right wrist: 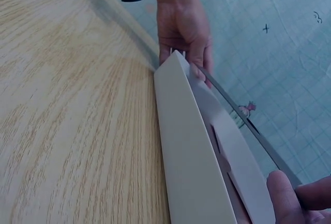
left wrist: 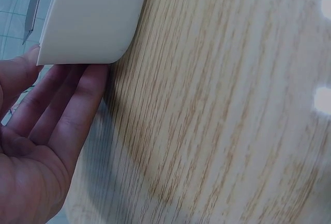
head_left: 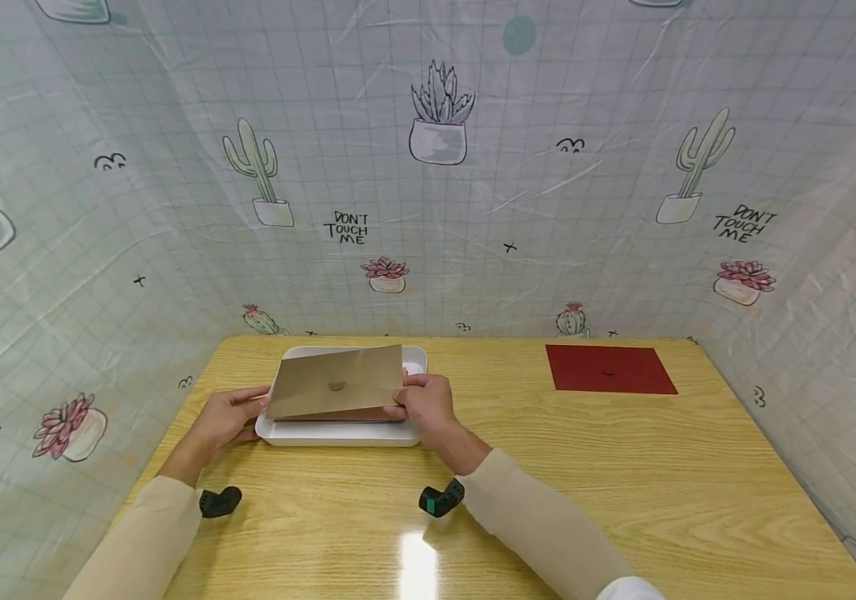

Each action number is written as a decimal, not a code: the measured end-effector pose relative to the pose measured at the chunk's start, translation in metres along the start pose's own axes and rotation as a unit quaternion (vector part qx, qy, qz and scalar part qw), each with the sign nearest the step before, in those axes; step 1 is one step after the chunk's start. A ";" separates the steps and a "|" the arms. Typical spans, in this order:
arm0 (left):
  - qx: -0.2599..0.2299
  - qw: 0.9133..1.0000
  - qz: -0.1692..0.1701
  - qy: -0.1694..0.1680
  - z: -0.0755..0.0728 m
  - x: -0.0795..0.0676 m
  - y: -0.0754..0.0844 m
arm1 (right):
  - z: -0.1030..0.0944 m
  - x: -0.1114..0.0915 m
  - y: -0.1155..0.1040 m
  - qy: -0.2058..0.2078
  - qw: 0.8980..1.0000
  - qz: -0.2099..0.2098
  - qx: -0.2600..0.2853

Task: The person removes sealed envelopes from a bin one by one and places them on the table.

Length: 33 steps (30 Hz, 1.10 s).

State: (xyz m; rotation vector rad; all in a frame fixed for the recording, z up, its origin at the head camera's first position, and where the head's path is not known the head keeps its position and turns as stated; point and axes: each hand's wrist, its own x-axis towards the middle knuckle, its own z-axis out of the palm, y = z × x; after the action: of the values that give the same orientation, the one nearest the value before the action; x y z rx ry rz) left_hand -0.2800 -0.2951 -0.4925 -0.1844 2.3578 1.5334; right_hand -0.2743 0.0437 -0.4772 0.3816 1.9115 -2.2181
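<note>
A tan envelope (head_left: 337,379) with a small semicircular flap mark slants over a shallow white tray (head_left: 337,434). My right hand (head_left: 431,407) pinches its right edge between thumb and fingers; in the right wrist view, the envelope's thin edge (right wrist: 251,125) stands raised above the tray. Below it inside the tray lies a reddish-brown envelope (head_left: 367,414), largely covered. With my left hand (head_left: 221,419) I hold the tray's left end. In the left wrist view, the thumb is at the rim and the other fingers (left wrist: 72,110) lie against the outer wall (left wrist: 95,22).
A dark red envelope (head_left: 611,371) lies flat at the back right of the wooden table (head_left: 593,467). Behind and beside the table hangs a cactus-patterned sheet (head_left: 503,192). Each wrist wears a black device (head_left: 443,498).
</note>
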 end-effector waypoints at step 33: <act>-0.016 1.000 0.003 -0.017 0.000 0.004 -0.004 | -0.017 -0.004 -0.013 -0.005 1.000 -0.012 0.003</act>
State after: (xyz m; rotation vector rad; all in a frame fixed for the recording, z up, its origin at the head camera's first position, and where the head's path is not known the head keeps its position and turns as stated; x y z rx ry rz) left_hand -0.2823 -0.2963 -0.4969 -0.1571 2.3108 1.5639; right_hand -0.2733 0.0621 -0.4662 0.3485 1.9143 -2.2379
